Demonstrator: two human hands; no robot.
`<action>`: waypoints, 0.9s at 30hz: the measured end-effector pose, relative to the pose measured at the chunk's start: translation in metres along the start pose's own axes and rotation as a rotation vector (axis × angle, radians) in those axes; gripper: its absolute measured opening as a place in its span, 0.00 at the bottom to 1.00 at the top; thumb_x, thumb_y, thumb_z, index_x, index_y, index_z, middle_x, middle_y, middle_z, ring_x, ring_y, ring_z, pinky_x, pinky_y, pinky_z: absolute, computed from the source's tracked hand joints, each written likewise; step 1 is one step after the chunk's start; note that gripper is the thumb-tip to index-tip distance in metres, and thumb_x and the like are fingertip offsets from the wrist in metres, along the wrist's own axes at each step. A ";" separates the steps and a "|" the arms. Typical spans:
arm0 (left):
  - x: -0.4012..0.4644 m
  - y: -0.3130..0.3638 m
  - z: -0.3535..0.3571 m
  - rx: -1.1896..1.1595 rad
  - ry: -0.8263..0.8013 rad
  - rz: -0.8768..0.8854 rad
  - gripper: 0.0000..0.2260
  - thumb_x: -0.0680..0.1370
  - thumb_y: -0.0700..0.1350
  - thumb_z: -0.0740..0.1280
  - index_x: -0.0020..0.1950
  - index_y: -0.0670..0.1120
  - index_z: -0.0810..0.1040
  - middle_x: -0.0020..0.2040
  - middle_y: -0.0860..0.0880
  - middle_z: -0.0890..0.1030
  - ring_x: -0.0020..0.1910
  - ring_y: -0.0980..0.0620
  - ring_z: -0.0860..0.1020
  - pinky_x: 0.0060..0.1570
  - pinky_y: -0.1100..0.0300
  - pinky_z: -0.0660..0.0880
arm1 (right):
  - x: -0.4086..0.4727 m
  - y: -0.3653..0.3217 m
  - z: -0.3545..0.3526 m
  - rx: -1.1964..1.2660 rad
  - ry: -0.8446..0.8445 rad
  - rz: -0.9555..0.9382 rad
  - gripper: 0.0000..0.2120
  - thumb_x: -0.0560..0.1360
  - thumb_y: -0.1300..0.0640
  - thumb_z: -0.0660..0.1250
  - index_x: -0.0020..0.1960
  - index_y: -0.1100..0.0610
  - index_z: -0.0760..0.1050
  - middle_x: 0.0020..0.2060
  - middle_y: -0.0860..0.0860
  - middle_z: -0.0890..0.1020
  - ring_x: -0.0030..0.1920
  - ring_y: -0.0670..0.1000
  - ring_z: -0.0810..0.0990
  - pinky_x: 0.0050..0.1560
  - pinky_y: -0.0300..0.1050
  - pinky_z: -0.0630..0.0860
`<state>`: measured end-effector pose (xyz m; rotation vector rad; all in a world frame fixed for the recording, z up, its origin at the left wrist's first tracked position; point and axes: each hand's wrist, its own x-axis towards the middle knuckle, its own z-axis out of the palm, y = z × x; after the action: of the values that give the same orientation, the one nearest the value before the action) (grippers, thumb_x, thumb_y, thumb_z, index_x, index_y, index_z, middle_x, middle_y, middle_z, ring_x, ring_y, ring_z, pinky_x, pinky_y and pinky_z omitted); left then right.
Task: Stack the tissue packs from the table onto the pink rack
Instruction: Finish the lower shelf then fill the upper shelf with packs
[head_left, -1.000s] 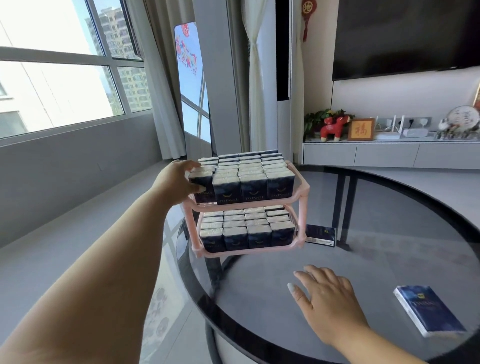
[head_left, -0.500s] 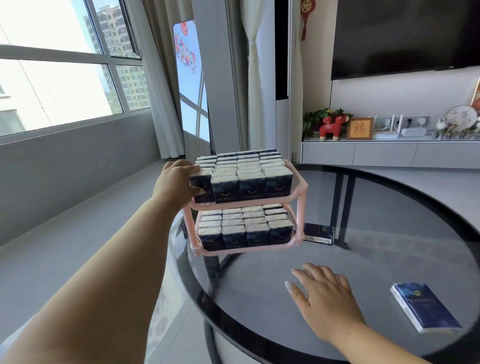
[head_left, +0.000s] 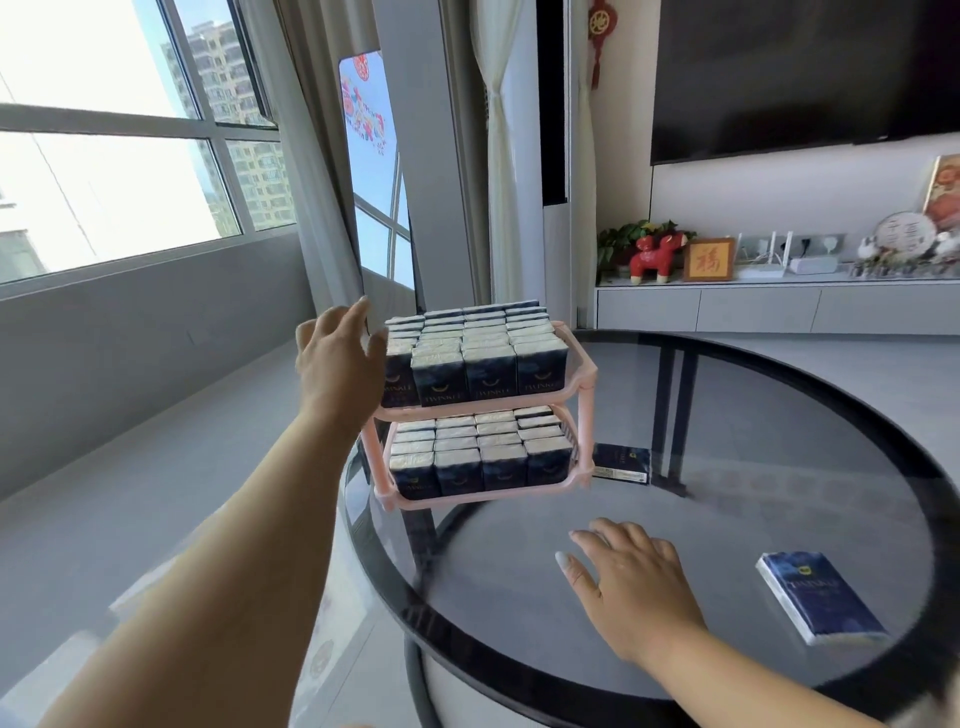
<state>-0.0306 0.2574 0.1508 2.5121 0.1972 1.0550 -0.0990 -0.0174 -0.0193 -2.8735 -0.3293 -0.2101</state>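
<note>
The pink rack stands at the table's 10 o'clock edge, both tiers full of tissue packs, the left hand beside it with fingers released — the right hand lies flat, a loose pack at its 3 o'clock.

round glass table | pink rack at left edge | two loose tissue packs flat on top

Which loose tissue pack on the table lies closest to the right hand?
The pack lying flat right of the right hand; the other loose one sits beside the rack.
</note>
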 end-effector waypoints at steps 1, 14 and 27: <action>-0.006 0.007 -0.001 -0.025 0.062 0.008 0.21 0.82 0.51 0.59 0.74 0.47 0.68 0.69 0.46 0.72 0.68 0.43 0.63 0.65 0.49 0.64 | 0.000 -0.001 -0.001 0.004 -0.004 -0.001 0.52 0.60 0.31 0.18 0.72 0.43 0.60 0.71 0.42 0.62 0.71 0.48 0.58 0.68 0.48 0.56; -0.129 0.078 0.040 -0.413 0.058 0.000 0.08 0.78 0.41 0.65 0.57 0.44 0.75 0.51 0.51 0.75 0.50 0.53 0.72 0.52 0.68 0.65 | -0.004 0.002 -0.002 0.084 -0.022 -0.001 0.45 0.66 0.31 0.25 0.71 0.45 0.64 0.70 0.42 0.65 0.70 0.48 0.60 0.68 0.48 0.56; -0.202 0.072 0.106 -0.551 -0.466 -0.303 0.05 0.80 0.47 0.62 0.56 0.53 0.70 0.46 0.52 0.77 0.40 0.51 0.79 0.40 0.54 0.76 | 0.012 0.015 -0.002 0.338 0.023 0.123 0.15 0.80 0.41 0.50 0.46 0.48 0.71 0.47 0.44 0.75 0.57 0.49 0.72 0.54 0.45 0.64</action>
<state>-0.0995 0.1020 -0.0173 2.0612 0.1220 0.3239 -0.0836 -0.0299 -0.0188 -2.5444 -0.1641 -0.1493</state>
